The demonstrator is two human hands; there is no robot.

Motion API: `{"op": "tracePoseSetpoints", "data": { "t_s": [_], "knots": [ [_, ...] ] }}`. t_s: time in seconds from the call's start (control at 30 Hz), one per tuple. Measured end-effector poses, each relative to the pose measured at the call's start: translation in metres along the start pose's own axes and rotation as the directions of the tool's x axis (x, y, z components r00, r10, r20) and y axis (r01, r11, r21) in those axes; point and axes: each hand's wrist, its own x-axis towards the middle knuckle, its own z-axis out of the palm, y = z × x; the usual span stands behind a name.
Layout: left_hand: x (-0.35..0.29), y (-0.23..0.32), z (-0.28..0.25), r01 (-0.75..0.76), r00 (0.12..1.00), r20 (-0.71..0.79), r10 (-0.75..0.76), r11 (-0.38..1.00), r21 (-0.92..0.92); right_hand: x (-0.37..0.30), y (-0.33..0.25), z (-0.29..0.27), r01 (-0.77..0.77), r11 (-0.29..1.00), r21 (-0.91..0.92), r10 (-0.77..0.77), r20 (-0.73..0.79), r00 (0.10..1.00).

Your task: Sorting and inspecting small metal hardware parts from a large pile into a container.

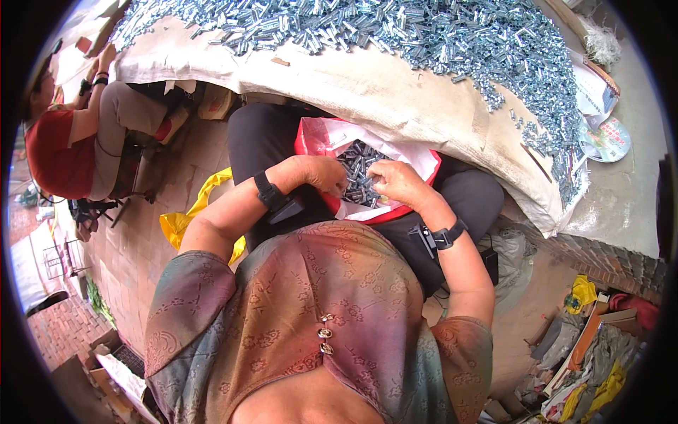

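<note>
On my lap (474,195), my left hand (323,174) and right hand (400,183) curl over the red-and-white bag (313,138) of small metal fittings (358,157), fingers bent nearly together; whether they grip one, I can't tell. Working low, fingertips only, should let slips fall back inside. Farther off, brighter fittings (452,42) heap a pale sheet (339,79).
</note>
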Motion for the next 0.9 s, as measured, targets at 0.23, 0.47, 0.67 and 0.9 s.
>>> {"op": "tracePoseSetpoints", "data": {
  "t_s": [0.23,0.47,0.67,0.9],
  "knots": [
    [-0.033,0.01,-0.053,-0.064,0.992,-0.124,0.02,0.93,-0.361,-0.006,-0.007,-0.074,-0.117,0.983,0.144,0.173,-0.476,0.862],
    [-0.017,0.011,-0.15,-0.176,0.517,-0.853,-0.071,0.966,-0.187,0.036,0.031,-0.142,-0.313,0.925,-0.216,0.048,-0.75,0.66],
    [0.04,-0.015,-0.196,0.033,0.389,-0.909,0.148,0.984,0.175,0.064,0.061,-0.179,-0.604,0.732,-0.316,0.184,-0.762,0.621],
    [0.091,-0.022,-0.215,0.32,0.53,-0.843,0.095,0.898,0.303,0.097,0.081,-0.169,-0.558,0.705,-0.438,0.102,-0.716,0.691]
  ]
}}
